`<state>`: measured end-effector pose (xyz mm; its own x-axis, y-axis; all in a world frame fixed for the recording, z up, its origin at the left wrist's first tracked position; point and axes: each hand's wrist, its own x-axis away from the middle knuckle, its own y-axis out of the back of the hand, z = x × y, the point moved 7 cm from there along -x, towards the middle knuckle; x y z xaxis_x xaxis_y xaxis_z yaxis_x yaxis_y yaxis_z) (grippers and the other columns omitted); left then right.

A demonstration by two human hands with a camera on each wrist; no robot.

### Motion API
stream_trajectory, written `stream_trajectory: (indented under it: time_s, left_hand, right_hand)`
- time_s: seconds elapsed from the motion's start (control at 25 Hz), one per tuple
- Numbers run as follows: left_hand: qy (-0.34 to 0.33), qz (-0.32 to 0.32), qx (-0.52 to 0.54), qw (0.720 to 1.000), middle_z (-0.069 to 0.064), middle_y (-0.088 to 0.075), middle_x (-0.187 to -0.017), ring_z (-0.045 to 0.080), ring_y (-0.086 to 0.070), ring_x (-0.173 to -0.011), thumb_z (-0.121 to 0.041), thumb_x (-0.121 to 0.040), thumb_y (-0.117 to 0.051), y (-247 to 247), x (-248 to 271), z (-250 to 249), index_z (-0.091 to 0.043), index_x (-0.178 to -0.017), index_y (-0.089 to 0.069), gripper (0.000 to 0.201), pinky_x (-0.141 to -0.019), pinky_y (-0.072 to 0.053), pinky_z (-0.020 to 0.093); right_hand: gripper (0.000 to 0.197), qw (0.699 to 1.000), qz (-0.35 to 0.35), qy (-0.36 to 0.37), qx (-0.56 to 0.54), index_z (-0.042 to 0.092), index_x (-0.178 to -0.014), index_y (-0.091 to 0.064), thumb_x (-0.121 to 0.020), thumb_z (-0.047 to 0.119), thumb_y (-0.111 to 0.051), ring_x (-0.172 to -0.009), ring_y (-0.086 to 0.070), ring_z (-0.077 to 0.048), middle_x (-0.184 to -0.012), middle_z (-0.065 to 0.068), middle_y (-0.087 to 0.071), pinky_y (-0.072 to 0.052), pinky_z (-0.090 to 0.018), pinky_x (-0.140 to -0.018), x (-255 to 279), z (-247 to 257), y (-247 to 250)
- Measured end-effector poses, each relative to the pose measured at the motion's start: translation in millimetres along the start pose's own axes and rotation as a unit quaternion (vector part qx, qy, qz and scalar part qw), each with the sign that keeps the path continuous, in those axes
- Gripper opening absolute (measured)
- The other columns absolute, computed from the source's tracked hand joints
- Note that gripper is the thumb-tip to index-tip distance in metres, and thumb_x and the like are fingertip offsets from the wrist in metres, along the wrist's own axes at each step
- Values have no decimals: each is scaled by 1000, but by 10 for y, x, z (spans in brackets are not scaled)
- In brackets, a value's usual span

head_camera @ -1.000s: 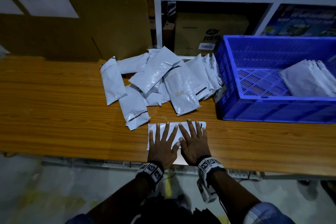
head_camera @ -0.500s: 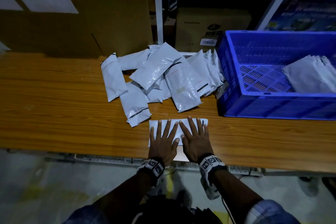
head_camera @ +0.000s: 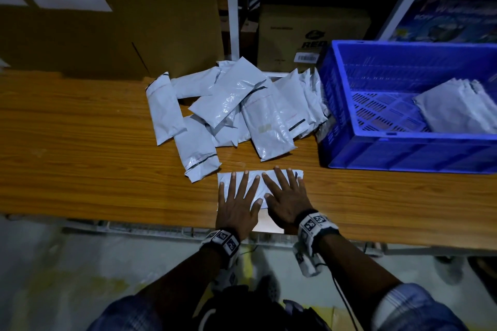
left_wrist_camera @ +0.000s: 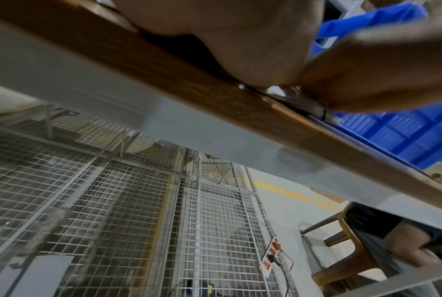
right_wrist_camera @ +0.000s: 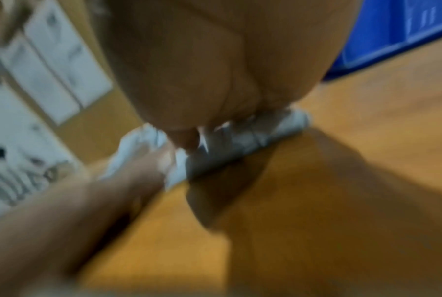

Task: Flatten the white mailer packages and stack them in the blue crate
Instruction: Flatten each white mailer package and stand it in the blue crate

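- Head view shows the left hand point(head_camera: 236, 205) and the right hand point(head_camera: 286, 200) lying palm down side by side, fingers straight and spread, pressing on one white mailer point(head_camera: 256, 181); neither hand curls round it.
- That mailer lies flat at the near edge of the wooden table point(head_camera: 80, 158), lengthwise left to right; its far strip and both short ends show beyond the fingertips, and its near part is under the palms.
- Right wrist view, though blurred, shows the heel of the right hand on the mailer, with the left hand's fingers reaching onto it from the left.
- Just beyond the hands, a loose pile of mailers point(head_camera: 231, 110) is heaped on the table, overlapping at many angles; the rightmost ones lean against the crate's left wall.
- To the right of the pile, the blue crate point(head_camera: 403, 153) stands on the table, well apart from the hands, with a stack of flattened mailers point(head_camera: 457, 107) at its right side.
- Behind the table stand a white shelf frame point(head_camera: 231, 13) and a cardboard box point(head_camera: 309, 35).
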<state>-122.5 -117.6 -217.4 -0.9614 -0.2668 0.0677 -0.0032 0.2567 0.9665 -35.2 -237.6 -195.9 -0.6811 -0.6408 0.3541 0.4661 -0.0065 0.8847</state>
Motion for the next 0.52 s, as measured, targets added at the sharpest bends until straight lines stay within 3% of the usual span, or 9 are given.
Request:
stream_trajectory:
  time_s: [0.12,0.28,0.36,0.44,0.52]
  left_hand:
    - [1,13,3,1000,-2,-3,-168,25,1,-155,-53,-103,-18,23,-14,-11,-34,-160,-12,60,-120,-10,60]
    - [3,28,25,999,-4,2,-168,26,4,-155,-57,-101,-19,12,11,25,-37,-160,-4,63,-119,-10,62]
    - [13,26,65,997,-6,11,-168,26,11,-154,-61,-100,-23,79,-3,47,-38,-159,4,69,-122,-2,59]
    - [27,20,116,993,-9,17,-166,26,17,-153,-60,-99,-34,201,-3,46,-39,-157,11,77,-120,3,52]
    - [48,13,139,989,-11,9,-167,23,14,-153,-52,-98,-46,370,-20,47,-37,-158,6,81,-119,-2,51]
  right_hand:
    - [68,999,38,-12,21,42,-154,1,-96,53,-33,-149,13,-32,-164,-1,10,6,-53,-118,-99,-46,187]
    - [82,995,39,-26,84,30,-151,-21,-83,48,-62,-142,-23,-36,-154,-7,-28,-14,-57,-116,-146,23,427]
    - [74,991,0,-20,131,25,-141,-39,-77,44,-72,-129,-38,-36,-141,-8,-44,-26,-54,-110,-147,126,572]
    - [55,987,-28,-6,159,22,-124,-54,-76,38,-76,-119,-45,-35,-131,-9,-51,-34,-49,-103,-134,219,678]
    - [37,988,-47,2,149,22,-108,-60,-77,32,-75,-111,-50,-34,-123,-9,-54,-41,-47,-95,-82,274,748]
